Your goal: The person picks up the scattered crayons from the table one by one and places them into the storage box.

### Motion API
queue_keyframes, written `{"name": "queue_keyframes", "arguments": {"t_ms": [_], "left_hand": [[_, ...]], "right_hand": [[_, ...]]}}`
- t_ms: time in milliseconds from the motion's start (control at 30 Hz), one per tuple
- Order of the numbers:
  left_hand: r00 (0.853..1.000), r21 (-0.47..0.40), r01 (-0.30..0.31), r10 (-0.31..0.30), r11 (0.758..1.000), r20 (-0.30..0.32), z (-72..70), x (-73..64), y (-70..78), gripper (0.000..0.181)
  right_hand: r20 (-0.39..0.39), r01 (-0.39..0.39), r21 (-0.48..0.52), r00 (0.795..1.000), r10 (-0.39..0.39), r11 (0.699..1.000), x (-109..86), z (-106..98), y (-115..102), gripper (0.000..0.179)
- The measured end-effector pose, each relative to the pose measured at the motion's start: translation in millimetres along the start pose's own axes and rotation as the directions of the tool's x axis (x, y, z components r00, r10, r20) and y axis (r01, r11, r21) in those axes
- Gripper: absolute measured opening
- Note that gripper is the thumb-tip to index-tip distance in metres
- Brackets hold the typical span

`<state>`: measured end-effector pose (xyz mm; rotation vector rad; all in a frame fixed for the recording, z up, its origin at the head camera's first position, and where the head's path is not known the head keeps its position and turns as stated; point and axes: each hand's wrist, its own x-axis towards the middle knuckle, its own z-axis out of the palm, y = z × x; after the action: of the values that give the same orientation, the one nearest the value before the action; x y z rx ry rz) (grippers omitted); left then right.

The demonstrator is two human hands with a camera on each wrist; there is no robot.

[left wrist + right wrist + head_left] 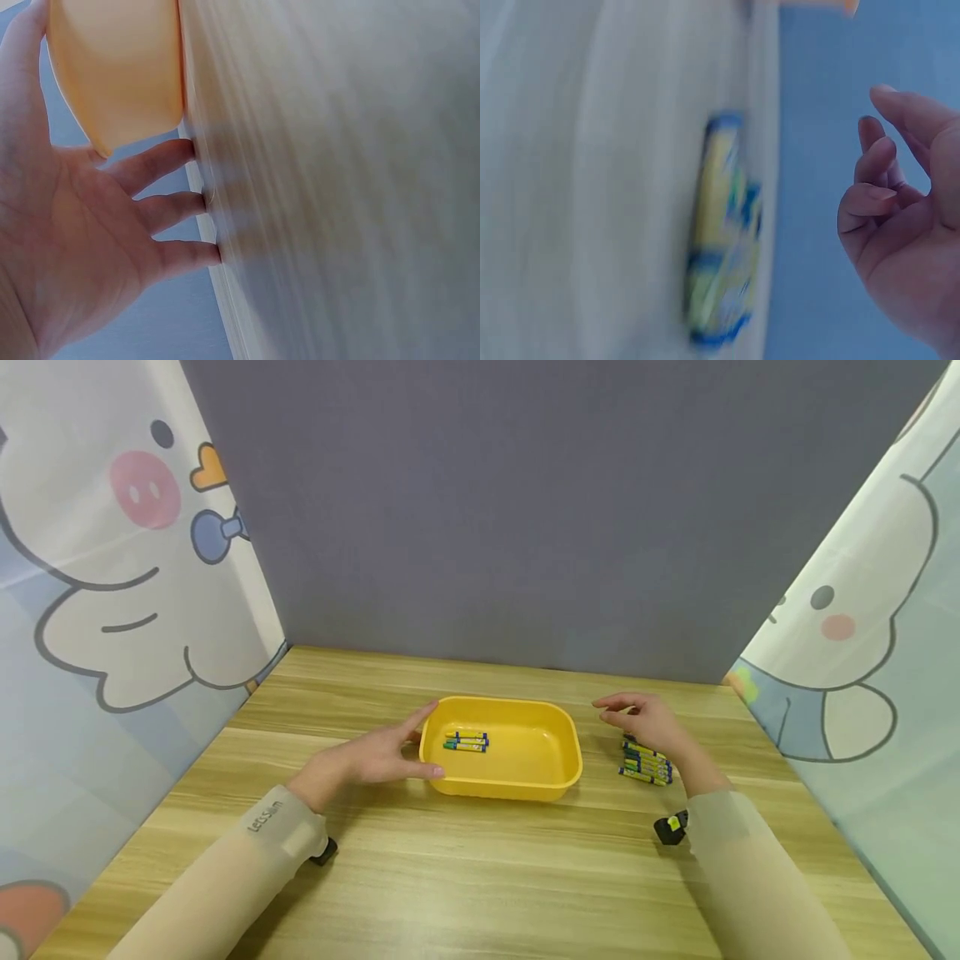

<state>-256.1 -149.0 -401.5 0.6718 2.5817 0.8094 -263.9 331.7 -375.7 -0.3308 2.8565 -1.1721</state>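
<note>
A shallow yellow plastic tray (510, 789) sits on the wooden table with three crayons (467, 742) lying side by side near its left end. My left hand (382, 754) spans that end, thumb and index finger spread along the rim. In the left wrist view, the other fingers (176, 204) reach down to the tabletop beside the tray wall (120, 75). To the right of the tray, my right hand (643, 720) is raised above the table, fingers loosely bent and holding nothing. Just below it lies a bunch of several crayons (647, 764), blurred in the right wrist view.
A wood-grain table (480, 877) carries everything. Behind it stands a plain grey panel (510, 510). Cartoon-printed curtains hang at the left (150, 610) and right (862, 635). A small black device (670, 828) is at the right wrist.
</note>
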Motion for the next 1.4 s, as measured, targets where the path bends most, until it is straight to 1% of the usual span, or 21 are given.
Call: {"name": "queue_keyframes", "arguments": {"t_ms": [133,267,333,467,567,733,833,1000,1100,1233,1400], "left_hand": [[1.0,0.001,0.006,-0.006,1.0,0.003,1.0,-1.3,0.3,0.124],[1.0,-0.004,0.007,-0.007,1.0,0.004,2.0,-1.6,0.0,0.124],[1.0,-0.003,0.005,-0.005,1.0,0.004,2.2,-1.3,-0.3,0.124],[1.0,0.002,0.005,-0.005,1.0,0.003,2.1,-0.8,-0.4,0.123],[1.0,0.0,0.011,-0.011,1.0,0.005,2.2,-0.6,-0.2,0.124],[1.0,-0.009,0.013,-0.013,1.0,0.006,3.2,0.1,-0.7,0.124],[1.0,-0.001,0.006,-0.006,1.0,0.002,3.4,0.4,-1.4,0.124],[1.0,0.011,0.004,-0.004,1.0,-0.001,2.6,0.1,-1.4,0.123],[1.0,0.015,0.005,-0.005,1.0,-0.002,2.5,0.3,-1.4,0.123],[1.0,0.007,0.002,-0.002,1.0,-0.002,2.8,1.1,-2.2,0.123],[1.0,0.008,0.003,-0.003,1.0,-0.006,2.5,1.4,-2.8,0.123]], "right_hand": [[0.022,-0.019,-0.04,1.0,0.02,0.999,-10.5,-13.4,25.4,0.036],[0.024,-0.028,-0.126,0.999,0.032,0.992,-18.0,-24.6,46.4,0.034],[0.029,-0.04,-0.148,0.999,0.045,0.988,-20.6,-28.7,54.8,0.034],[0.048,-0.084,-0.153,0.995,0.093,0.985,-23.4,-33.7,67.8,0.037],[0.062,-0.108,-0.175,0.991,0.121,0.979,-26.1,-36.5,74.8,0.038],[0.069,-0.094,-0.212,0.991,0.111,0.973,-32.0,-41.2,83.1,0.036],[0.062,-0.095,-0.222,0.992,0.112,0.97,-34.9,-44.6,86.9,0.036],[0.068,-0.136,-0.209,0.986,0.153,0.968,-36.1,-48.7,92.7,0.04],[0.068,-0.132,-0.218,0.986,0.151,0.967,-35.5,-49.0,93.1,0.04],[0.059,-0.102,-0.226,0.991,0.118,0.969,-34.9,-47.1,84.7,0.042],[0.063,-0.049,-0.18,0.996,0.061,0.982,-26.7,-41.7,60.1,0.041]]}}
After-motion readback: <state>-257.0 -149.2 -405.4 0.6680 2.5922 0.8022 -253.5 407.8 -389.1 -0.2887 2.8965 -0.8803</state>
